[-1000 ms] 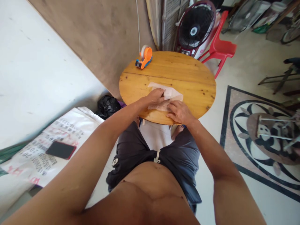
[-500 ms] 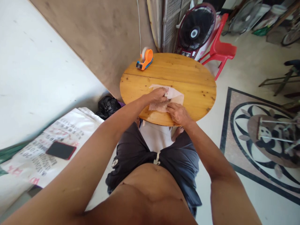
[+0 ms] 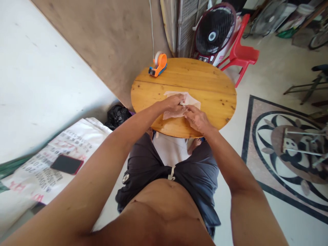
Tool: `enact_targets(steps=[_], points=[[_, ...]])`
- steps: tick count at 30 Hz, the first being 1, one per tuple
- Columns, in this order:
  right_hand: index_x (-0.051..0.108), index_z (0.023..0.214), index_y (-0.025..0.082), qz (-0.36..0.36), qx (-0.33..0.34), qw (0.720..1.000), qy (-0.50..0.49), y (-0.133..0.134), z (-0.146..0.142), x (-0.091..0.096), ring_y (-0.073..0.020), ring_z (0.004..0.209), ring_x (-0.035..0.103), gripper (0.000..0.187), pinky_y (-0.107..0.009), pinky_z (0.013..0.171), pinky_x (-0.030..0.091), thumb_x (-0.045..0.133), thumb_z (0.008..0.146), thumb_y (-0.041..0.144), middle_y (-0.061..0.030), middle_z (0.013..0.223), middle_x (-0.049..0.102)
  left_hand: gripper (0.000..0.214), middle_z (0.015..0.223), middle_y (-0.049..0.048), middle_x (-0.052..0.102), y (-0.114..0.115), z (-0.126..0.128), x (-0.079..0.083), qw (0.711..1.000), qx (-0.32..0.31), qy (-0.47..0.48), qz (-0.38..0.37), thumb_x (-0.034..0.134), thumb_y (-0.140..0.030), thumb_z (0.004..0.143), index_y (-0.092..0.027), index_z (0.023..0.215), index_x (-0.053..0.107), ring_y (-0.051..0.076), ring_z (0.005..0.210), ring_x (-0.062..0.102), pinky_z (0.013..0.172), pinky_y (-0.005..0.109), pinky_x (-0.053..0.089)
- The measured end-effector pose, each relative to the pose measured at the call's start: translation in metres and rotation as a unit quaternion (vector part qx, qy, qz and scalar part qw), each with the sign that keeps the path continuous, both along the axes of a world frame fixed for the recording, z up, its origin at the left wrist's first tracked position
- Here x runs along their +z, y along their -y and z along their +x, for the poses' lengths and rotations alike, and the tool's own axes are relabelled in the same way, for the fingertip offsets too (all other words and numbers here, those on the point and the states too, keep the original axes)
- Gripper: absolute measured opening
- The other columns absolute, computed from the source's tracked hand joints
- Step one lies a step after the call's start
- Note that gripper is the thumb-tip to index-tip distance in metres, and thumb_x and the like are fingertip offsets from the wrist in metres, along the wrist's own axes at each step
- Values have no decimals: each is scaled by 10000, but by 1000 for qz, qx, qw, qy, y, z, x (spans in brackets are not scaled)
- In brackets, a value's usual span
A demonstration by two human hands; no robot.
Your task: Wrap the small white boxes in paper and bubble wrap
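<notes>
A pale pinkish, see-through sheet of bubble wrap [image 3: 192, 100] lies on the round wooden table [image 3: 205, 76] close to its near edge. From the left, my left hand [image 3: 176, 102] is closed on the sheet near its middle. My right hand [image 3: 196, 118] pinches the sheet just beside the left fingertips, and the two hands almost touch. Part of the sheet is covered by my fingers, and whether anything lies inside it cannot be seen.
An orange tape dispenser [image 3: 159, 65] stands at the table's far left. Behind the table are a dark red fan [image 3: 212, 34] and a red chair [image 3: 243, 53]. To my left, a phone [image 3: 67, 164] rests on printed white sacks [image 3: 84, 136], near a black plastic bag [image 3: 117, 116].
My right hand has moved up and slightly away from me, closer to the left fingertips. The near part of the bubble wrap has shifted and is more covered by the hands.
</notes>
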State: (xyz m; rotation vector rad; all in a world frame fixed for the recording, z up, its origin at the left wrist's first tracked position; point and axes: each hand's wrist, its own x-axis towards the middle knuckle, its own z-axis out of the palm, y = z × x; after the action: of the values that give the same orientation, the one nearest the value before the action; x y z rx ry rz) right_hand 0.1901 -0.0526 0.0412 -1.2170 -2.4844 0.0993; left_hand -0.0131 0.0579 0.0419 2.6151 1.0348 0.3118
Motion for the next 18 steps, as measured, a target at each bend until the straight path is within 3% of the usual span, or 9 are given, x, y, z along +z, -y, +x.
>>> enact_targets(steps=[5, 10, 14, 18], points=[[728, 1079, 206, 30, -36, 998, -53, -18, 2, 8, -259, 1239, 606, 373, -424, 1051, 493, 368, 1034, 295, -133, 1369, 647, 361, 1197, 136, 681, -6, -1, 8, 994, -17, 91, -61, 431, -411, 935, -188, 1092, 669, 255, 1176, 601, 1056, 387, 449], [704, 1042, 198, 41, -64, 995, -62, -41, 0, 7, -262, 1096, 646, 341, -395, 973, 494, 386, 1032, 323, -138, 1149, 725, 527, 825, 64, 653, 0, -9, 18, 974, -16, 174, -147, 311, -551, 972, -166, 876, 659, 189, 819, 588, 850, 338, 485], [691, 1000, 178, 36, -113, 992, -32, -51, -1, 8, -276, 995, 648, 325, -381, 872, 485, 395, 1019, 311, -154, 1047, 728, 548, 835, 54, 667, 2, -15, 26, 971, -7, 169, -168, 345, -586, 962, -166, 859, 682, 201, 842, 594, 829, 336, 484], [693, 993, 166, 34, -158, 987, -16, -54, -4, 10, -276, 952, 641, 337, -372, 824, 464, 392, 1019, 317, -162, 1046, 726, 439, 998, 70, 708, -3, -14, 28, 971, -28, 135, -196, 594, -534, 831, -173, 1042, 728, 224, 879, 649, 761, 312, 509]])
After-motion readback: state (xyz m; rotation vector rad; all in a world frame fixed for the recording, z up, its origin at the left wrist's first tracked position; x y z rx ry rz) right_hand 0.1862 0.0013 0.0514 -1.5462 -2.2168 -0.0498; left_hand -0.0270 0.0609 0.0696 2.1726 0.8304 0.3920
